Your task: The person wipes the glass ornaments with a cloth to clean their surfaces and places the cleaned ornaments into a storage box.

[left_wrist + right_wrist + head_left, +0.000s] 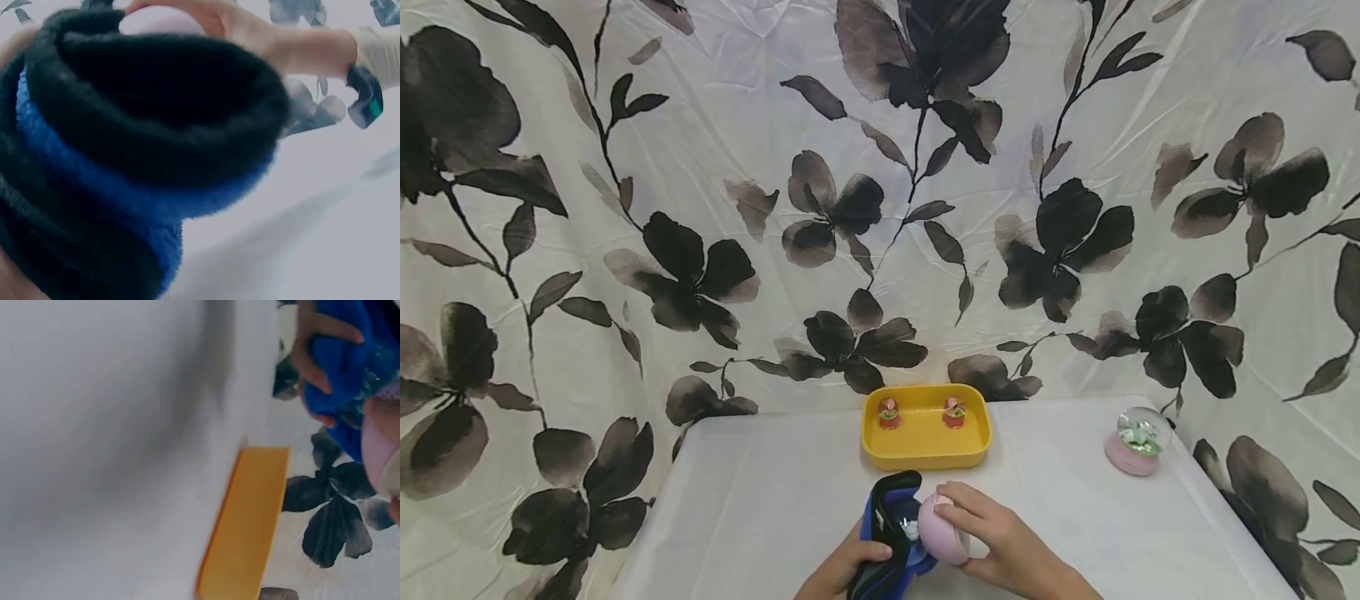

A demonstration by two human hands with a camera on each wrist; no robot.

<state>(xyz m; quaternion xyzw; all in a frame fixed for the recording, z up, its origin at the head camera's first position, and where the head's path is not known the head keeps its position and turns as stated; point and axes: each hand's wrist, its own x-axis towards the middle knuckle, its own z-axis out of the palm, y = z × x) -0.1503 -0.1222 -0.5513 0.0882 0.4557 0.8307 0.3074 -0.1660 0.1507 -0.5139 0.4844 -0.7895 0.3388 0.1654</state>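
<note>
My left hand (848, 560) grips a fuzzy blue-and-black cloth (880, 577), thumb on its near side. Folded thickly, the cloth (156, 156) fills much of the left wrist view. A snow globe with a pink base (943, 532) is in my right hand (1003, 537), its fingers and thumb around the base. The globe lies on its side, clear dome toward the left and tucked into the cloth's blue side. In the right wrist view, fingers of the left hand (312, 353) wrap the cloth around the dome, which is partly hidden.
Behind the hands, a yellow tray (925, 457) holds two small red-based ornaments (889, 417). Another snow globe with a pink base (1133, 457) stands at the right of the white table (752, 500). A floral curtain (722, 167) hangs behind the table.
</note>
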